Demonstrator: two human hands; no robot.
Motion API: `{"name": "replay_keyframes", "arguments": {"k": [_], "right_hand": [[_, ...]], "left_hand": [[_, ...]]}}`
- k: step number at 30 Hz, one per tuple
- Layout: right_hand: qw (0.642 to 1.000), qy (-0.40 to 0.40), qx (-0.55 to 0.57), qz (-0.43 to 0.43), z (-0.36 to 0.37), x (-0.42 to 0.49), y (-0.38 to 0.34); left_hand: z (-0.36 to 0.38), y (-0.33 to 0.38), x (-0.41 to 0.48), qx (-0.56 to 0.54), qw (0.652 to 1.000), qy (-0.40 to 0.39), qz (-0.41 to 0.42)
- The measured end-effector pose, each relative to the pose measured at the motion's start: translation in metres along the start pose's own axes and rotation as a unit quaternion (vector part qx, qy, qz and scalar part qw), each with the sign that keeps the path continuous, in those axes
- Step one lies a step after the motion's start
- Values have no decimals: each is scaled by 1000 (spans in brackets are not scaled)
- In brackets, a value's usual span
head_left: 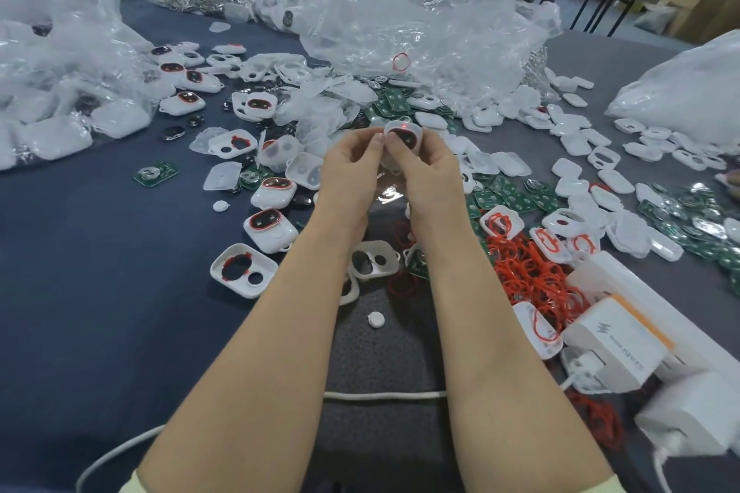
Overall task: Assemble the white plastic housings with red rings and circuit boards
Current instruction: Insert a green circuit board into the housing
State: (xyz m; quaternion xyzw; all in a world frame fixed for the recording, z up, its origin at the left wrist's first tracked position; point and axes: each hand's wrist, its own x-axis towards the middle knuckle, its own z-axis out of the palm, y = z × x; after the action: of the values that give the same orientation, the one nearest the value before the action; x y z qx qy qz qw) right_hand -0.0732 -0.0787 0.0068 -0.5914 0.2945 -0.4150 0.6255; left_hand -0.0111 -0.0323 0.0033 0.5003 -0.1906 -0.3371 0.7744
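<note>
Early days: heaps unassembled
We grip one white housing [404,137] with left hand [352,172] and right hand [430,172]; few finished units [270,230] at nine o'clock.

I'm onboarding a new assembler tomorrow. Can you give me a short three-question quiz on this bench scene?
1. True or false: the left hand is idle and holds nothing.
2. The pile of loose red rings lies: A) beside the right forearm; B) left of the left forearm; C) in the person's hands.
3. Fill in: the left hand and right hand together hold one white ____.
Key: 1 false; 2 A; 3 housing.
</note>
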Motion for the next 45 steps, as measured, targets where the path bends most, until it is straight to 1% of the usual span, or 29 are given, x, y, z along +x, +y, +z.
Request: {"name": "replay_keyframes", "arguments": {"k": [7,13,20,23,26,28,33,37,39,45], "right_hand": [[1000,-10,-10,11,-1,2,1],[999,12,-35,-13,-1,3,3],[999,-46,-20,-5,-2,2,2],[999,-31,-16,-1,-1,3,3],[999,-14,-42,-18,-1,5,5],[999,-6,-38,-21,0,5,6],[999,-38,-10,-8,-1,5,6],[999,-16,-40,-18,-1,6,6],[999,-7,-37,-14,0,6,6],[999,-41,-28,6,0,3,4]], "left_hand": [[0,-1,0,5,1000,21,-4],[1,-1,0,6,1000,14,6],[-2,1,1,-15,999,46,4],[-2,1,2,-23,998,51,11],[-2,0,2,-10,999,49,16],[-2,-1,1,-3,999,48,21],[-4,0,1,-5,998,50,26],[-3,-1,1,8,999,48,24],[-3,-2,1,12,999,45,22],[-4,0,2,11,998,60,20]]}}
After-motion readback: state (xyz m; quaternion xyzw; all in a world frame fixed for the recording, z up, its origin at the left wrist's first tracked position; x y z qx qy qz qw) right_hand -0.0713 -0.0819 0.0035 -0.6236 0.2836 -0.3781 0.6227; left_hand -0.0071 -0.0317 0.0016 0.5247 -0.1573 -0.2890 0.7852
